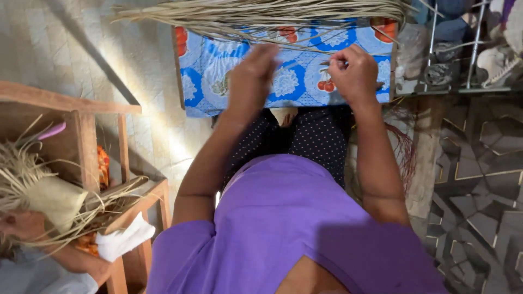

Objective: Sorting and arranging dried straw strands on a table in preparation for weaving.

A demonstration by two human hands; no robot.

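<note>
Dried palm-leaf strips [261, 13]: long, thin, pale straw-tan, lying as a loose flat bundle across the far edge of a blue floral cloth [305, 81] w/ red fruit print. A few strips trail down over the cloth toward the hands. Right hand [354, 73] clenched, grip pinching a thin strip plus what looks like a small dark tool. Left hand [253, 76] motion-blurred just beside it over the cloth; can't tell its grip. Wooden shelf [81, 136] at left holds more straw-coloured fibre [32, 190] and a white cloth [122, 239].
</note>
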